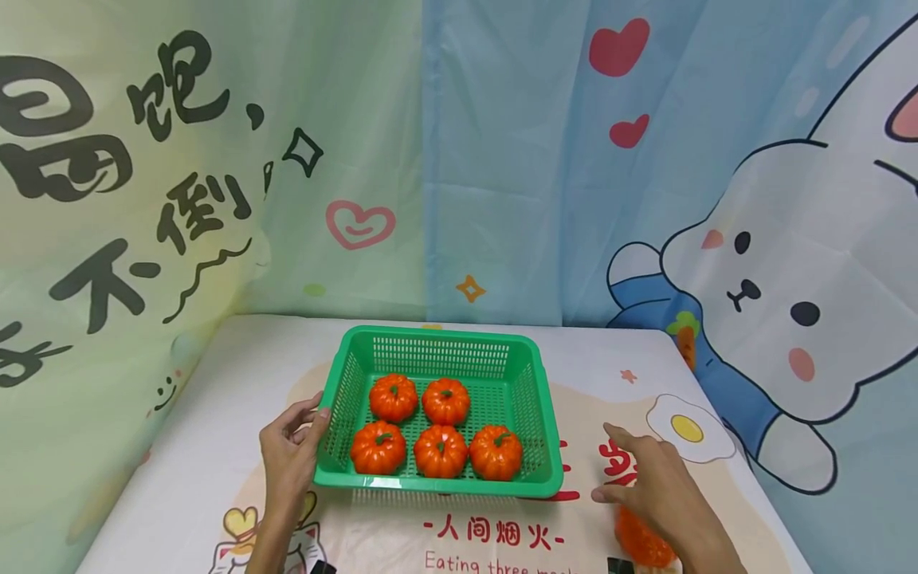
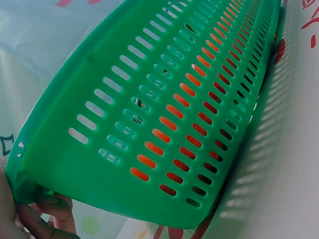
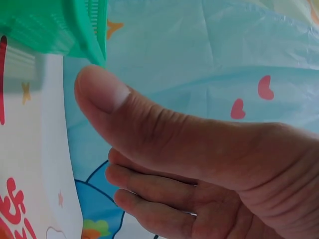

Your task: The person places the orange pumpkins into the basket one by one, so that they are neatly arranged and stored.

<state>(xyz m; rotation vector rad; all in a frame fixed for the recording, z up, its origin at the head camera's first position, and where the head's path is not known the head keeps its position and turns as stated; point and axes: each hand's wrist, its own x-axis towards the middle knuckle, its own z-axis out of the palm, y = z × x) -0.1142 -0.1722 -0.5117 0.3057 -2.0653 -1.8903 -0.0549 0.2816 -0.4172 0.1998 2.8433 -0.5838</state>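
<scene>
A green plastic basket (image 1: 430,329) with slotted walls holds several small orange pumpkins (image 1: 441,451) with green stems. They lie in two rows inside it. At the basket's left end, my left hand (image 1: 290,446) grips the rim, with fingers curled under it in the left wrist view. To the right of the basket, my right hand (image 1: 656,486) is apart from it, thumb and fingers extended and holding nothing. Another orange pumpkin (image 1: 638,540) sits on the table below that hand, partly hidden by it.
The table (image 1: 265,351) has a white cloth printed with red characters, a fried egg (image 1: 687,429) and cartoon cats. Printed curtains (image 1: 495,159) hang behind it and along the left side. A small black object (image 1: 620,565) shows at the bottom edge near the right wrist.
</scene>
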